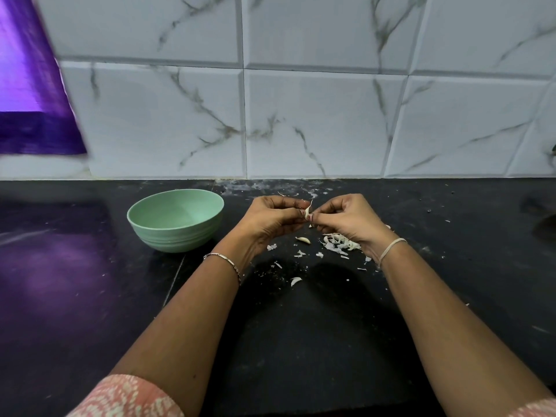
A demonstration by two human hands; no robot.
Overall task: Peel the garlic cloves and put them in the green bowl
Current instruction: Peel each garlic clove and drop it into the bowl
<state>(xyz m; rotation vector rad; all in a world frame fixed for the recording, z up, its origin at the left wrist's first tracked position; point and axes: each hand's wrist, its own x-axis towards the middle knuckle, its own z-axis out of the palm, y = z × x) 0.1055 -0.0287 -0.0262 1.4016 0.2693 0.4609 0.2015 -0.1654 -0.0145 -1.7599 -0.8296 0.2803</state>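
Nearest you, your patterned pink sleeves (126, 395) sit at the bottom edge, and both bare forearms reach out over the black counter (301, 341). On your left wrist is a thin metal bracelet (224, 261); on your right wrist, a pale thread band (391, 248).

Further out, your two hands meet above the middle of the counter. Your left hand (270, 221) and right hand (346, 219) both have their fingers curled in, pinching one garlic clove (307, 212) between the fingertips, with a wisp of skin sticking up from its top.

Beneath your hands, a loose clove (304, 239) lies on the counter and a second clove (295, 280) lies nearer you. A small heap of papery skins (340, 245) sits under your right hand, with scraps scattered around it.

The green bowl (174, 239) stands upright to the left of your left hand, apart from it.

At the far edge, a marbled white tile wall (316, 115) rises, with a blurred purple sheet (30, 100) at far left.
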